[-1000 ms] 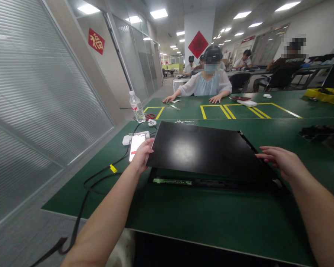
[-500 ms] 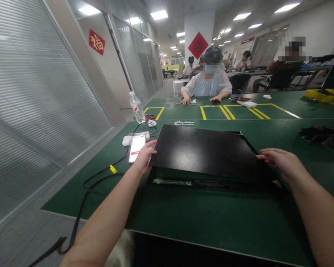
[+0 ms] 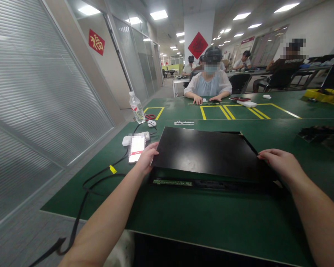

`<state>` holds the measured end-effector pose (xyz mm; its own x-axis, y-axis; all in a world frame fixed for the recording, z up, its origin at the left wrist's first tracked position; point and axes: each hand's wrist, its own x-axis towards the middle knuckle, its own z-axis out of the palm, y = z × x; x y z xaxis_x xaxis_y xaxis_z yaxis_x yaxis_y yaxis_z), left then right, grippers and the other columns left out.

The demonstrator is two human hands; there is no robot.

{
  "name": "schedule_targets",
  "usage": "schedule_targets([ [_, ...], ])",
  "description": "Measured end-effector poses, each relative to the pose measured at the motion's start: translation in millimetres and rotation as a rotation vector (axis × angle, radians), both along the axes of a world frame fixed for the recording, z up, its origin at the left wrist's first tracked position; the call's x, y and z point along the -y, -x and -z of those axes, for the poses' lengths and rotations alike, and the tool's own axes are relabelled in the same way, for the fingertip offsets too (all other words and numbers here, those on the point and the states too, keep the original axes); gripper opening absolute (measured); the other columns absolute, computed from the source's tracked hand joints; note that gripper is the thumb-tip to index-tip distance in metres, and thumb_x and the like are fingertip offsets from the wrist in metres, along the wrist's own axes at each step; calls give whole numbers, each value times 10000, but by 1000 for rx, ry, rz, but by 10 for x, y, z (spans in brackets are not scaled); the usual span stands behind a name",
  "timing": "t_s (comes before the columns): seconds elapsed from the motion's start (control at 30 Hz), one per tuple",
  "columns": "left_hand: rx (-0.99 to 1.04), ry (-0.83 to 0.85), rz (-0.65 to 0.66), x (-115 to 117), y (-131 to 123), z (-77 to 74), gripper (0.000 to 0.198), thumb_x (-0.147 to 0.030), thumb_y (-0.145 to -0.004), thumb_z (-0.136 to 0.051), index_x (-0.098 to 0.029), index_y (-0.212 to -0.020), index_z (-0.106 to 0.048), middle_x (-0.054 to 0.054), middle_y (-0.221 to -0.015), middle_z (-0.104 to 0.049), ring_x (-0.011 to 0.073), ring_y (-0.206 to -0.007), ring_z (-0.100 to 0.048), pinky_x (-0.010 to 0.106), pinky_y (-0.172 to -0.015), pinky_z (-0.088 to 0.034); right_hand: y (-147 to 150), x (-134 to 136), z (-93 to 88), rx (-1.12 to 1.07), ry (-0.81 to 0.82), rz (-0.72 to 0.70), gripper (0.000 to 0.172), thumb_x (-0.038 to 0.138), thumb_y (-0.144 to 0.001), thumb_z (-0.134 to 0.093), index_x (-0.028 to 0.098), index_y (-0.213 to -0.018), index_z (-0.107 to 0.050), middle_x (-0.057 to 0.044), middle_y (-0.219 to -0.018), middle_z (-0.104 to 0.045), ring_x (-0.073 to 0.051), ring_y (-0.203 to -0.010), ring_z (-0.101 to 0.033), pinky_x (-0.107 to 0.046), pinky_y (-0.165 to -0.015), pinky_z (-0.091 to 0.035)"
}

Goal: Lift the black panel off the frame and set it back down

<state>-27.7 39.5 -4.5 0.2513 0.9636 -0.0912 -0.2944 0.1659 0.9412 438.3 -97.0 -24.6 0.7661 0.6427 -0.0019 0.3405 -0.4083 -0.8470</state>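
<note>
Between the two hands (image 3: 147, 158), a thin black panel (image 3: 203, 152).

The black panel (image 3: 203, 152) has slid rightward and lower over the frame (image 3: 211, 185), the left hand (image 3: 146, 160) moving with it. The right hand (image 3: 281, 163) has drawn its fingers together on the frame's right edge. Beyond the frame, a co-worker's hand (image 3: 197, 100) has moved nearer their other hand (image 3: 217, 98).
</note>
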Motion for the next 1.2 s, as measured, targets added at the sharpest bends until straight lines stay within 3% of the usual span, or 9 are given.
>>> schedule_targets([
  [0.1, -26, 58, -35, 44, -44, -24, 518, -148, -559, -675, -142, -1073, -733, 85, -1019, -801, 282, -927, -752, 303, -680, -561, -5, -7, -1, 125, 158, 10, 210, 415, -631, -673, 261, -734, -773, -43, -786, -756, -251, -772, -656, -352, -659, -435],
  [0.3, -160, 96, -147, 87, -91, -37, 379, -235, -650, -812, -180, -1018, -744, 73, -968, -806, 266, -892, -758, 326, -710, -582, 81, -1, -64, 227, 180, -5, 248, 434, -656, -639, 254, -755, -778, -66, -791, -762, -244, -721, -653, -344, -629, -432],
  [0.73, -194, 0, -143, 54, -105, 108, 431, -276, -618, -860, -176, -1013, -721, 112, -1105, -793, 341, -1143, -723, 432, -972, -564, 186, 11, -158, 315, 251, -26, 245, 407, -688, -594, 260, -775, -770, -82, -854, -761, -265, -782, -674, -352, -679, -482],
  [0.93, -235, -46, -142, 56, -99, 118, 421, -261, -637, -871, -186, -1019, -712, 90, -1011, -800, 320, -1033, -750, 446, -959, -570, 181, 14, -155, 383, 285, -76, 263, 429, -712, -575, 266, -787, -767, -77, -840, -756, -268, -778, -681, -352, -682, -493],
  [1.2, -222, -39, -145, 22, -84, 138, 434, -290, -606, -869, -172, -996, -719, 114, -1047, -794, 346, -1106, -733, 458, -989, -556, 211, 17, -234, 366, 362, -86, 254, 410, -729, -581, 272, -803, -782, -75, -865, -771, -273, -824, -695, -355, -742, -508],
])
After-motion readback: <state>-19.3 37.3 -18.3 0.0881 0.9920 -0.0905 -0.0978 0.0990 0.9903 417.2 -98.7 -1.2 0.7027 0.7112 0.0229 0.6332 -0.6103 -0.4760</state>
